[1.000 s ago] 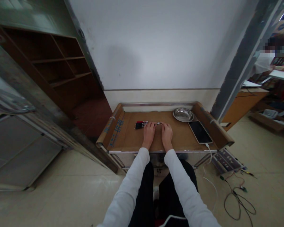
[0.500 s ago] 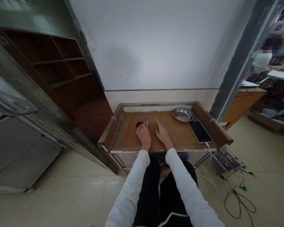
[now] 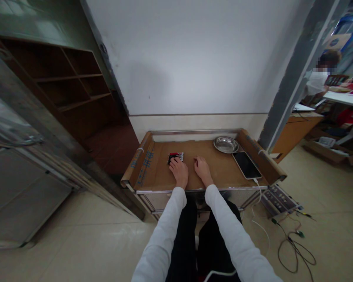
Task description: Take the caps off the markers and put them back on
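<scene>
Head view: left hand on pens, right fingers curled in

The right hand [image 3: 202,169]'s index finger, outstretched before, has drawn back. Cardboard [image 3: 157,174] stretches between it and the metal bowl [image 3: 226,145], with raised side edges. The left hand [image 3: 179,171]'s bent fingers touch the pens [image 3: 176,154] left of centre; grasp unclear. The right's are loosely curled; whether they hold anything, I cannot tell.

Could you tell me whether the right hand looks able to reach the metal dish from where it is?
Probably yes: only bare cardboard shows between the right hand and the metal dish.
</scene>
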